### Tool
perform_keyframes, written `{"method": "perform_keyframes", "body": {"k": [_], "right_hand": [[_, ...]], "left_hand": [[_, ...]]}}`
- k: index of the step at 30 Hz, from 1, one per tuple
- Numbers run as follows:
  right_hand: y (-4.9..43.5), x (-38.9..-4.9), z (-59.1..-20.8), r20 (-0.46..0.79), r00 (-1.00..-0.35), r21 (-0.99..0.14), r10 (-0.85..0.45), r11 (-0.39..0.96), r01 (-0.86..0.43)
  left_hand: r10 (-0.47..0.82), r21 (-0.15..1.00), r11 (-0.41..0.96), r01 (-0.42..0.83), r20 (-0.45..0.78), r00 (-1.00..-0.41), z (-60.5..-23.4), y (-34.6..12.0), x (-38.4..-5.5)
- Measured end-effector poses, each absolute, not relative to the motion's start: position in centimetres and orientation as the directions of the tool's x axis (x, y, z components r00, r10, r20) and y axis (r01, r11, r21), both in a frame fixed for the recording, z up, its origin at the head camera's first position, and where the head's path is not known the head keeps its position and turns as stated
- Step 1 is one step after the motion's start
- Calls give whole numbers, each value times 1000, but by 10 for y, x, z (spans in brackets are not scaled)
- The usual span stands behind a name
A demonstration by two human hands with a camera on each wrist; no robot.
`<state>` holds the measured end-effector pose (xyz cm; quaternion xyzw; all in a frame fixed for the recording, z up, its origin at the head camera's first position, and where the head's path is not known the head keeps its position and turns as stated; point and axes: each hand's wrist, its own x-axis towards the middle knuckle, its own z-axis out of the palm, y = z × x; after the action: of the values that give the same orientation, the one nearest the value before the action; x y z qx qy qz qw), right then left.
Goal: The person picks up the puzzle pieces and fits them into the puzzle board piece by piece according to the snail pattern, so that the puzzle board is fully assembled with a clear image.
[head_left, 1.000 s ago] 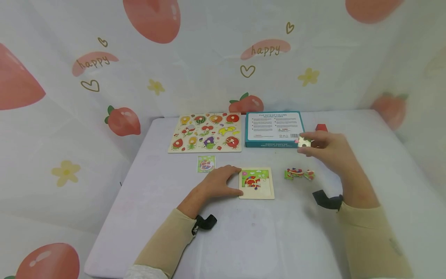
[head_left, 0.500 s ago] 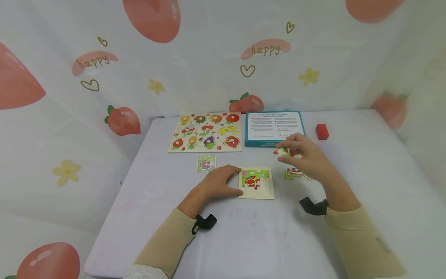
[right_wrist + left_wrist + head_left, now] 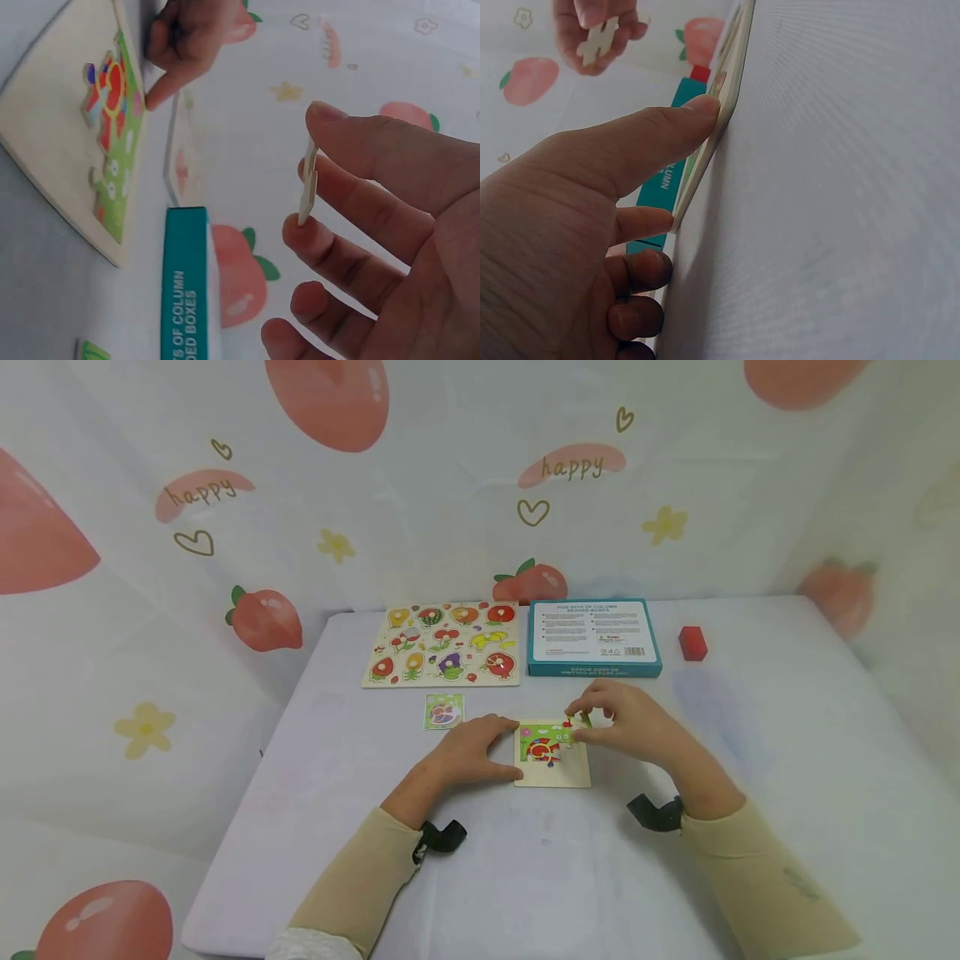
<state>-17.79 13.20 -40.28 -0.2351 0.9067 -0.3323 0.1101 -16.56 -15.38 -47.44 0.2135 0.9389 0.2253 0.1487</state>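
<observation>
My left hand (image 3: 472,752) holds the left side of a small square wooden puzzle board (image 3: 553,778), thumb at its near corner and index finger at its far corner. A red, blue and green picture is partly laid in the board's upper left and top; bare wood shows below and to the right. My right hand (image 3: 633,718) pinches a puzzle piece (image 3: 307,191) between thumb and fingertips. In the head view it appears over the board's upper right corner; the right wrist view shows it raised apart from the board. Its pale back faces the left wrist camera.
A fruit peg puzzle (image 3: 442,647) and a teal-edged box (image 3: 592,639) lie at the back. A red block (image 3: 693,643) stands right of the box. A small picture card (image 3: 444,712) lies left of the board. One loose green piece (image 3: 94,350) shows in the right wrist view.
My right hand has come left and down with the puzzle piece, from beside the box to the board's upper right. It now hides the loose pieces. My left hand has stayed still.
</observation>
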Motion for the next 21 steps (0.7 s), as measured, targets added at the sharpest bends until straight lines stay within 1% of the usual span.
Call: {"method": "perform_keyframes", "body": {"k": [12, 21], "right_hand": [[117, -186, -427, -207, -836, -554, -508, 765, -328], [106, -188, -447, -230, -816, -496, -530, 785, -371]], "left_hand": [[473, 488, 805, 339, -180, -863, -474, -155, -166], [472, 481, 807, 343, -177, -864, -475, -154, -166]]}}
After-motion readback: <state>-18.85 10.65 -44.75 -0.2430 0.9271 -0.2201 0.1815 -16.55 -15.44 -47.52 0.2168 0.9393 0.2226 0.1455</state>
